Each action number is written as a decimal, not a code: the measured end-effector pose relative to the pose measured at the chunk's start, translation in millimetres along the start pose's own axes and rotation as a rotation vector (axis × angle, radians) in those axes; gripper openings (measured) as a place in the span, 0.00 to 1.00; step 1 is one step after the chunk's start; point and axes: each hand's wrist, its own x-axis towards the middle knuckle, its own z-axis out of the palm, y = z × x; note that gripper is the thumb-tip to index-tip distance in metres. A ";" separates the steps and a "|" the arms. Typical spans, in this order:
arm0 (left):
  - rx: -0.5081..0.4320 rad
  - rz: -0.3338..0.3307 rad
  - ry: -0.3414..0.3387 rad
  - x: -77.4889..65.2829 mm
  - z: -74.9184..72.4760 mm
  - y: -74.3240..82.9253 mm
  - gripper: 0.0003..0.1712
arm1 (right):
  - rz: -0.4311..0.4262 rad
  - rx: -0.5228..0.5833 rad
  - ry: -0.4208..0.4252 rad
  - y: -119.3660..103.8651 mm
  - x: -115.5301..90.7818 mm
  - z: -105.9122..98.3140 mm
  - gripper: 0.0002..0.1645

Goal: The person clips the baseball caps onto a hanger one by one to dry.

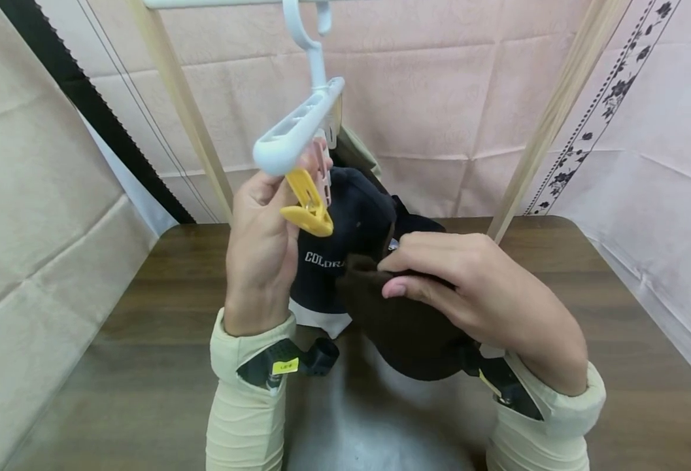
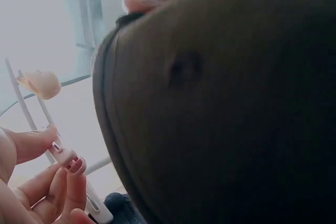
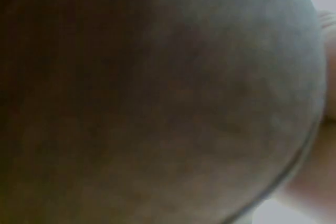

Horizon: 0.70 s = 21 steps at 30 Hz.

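Item: white clip hanger (image 1: 298, 131), hooked over a white rail (image 1: 204, 3) at top of the head view; frame tilted, one end down toward the left hand.

Item: yellow clip (image 1: 306, 203), hanging under the hanger's low end. Pinched by the left hand (image 1: 261, 252), fingers curled up around it; in the left wrist view, fingers (image 2: 63, 169) seen bent against a thin white bar. Whether the clip's mouth is spread or closed: cannot tell. No cloth visibly between its halves.

Item: dark brown cap (image 1: 406, 327), gripped by the right hand (image 1: 474, 294) over its top edge, thumb and fingers curled on the fabric. Held above the desk (image 1: 116, 366), below and right of the yellow clip, near but not touching it as far as visible. Fills both wrist views (image 2: 226, 114) (image 3: 157, 103); right wrist view too blurred for detail.

Item: black cap with white lettering (image 1: 345, 222), behind the brown one, just beside the yellow clip; appears to hang from the hanger, attachment point hidden behind the hand and hanger.

Status, judged: black cap seemingly up already; brown cap in hand, not yet clipped. Remaining: raising the cap's edge into the yellow clip, letting the clip close on it, releasing both hands.

Surroundings: two slanted wooden poles (image 1: 186, 111), pink creased cloth backdrop (image 1: 451, 98), cream sleeves with wrist-mounted devices.
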 end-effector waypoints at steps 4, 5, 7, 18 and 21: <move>-0.007 0.031 -0.012 1.2 0.2 -0.8 0.20 | -0.021 0.007 -0.014 0.7 -3.2 -0.9 0.11; -0.012 0.033 -0.014 1.2 0.2 -1.5 0.20 | -0.022 0.014 -0.018 0.7 -2.8 -0.7 0.10; -0.032 0.027 -0.010 1.2 0.1 -3.1 0.18 | -0.024 0.035 -0.027 0.3 -1.3 0.0 0.09; -0.027 0.067 0.012 0.6 1.2 -4.8 0.18 | 0.115 0.056 -0.002 2.6 20.3 9.0 0.07; -0.011 0.079 0.038 -0.5 3.4 -4.2 0.15 | 0.139 0.046 0.050 6.6 26.5 16.7 0.06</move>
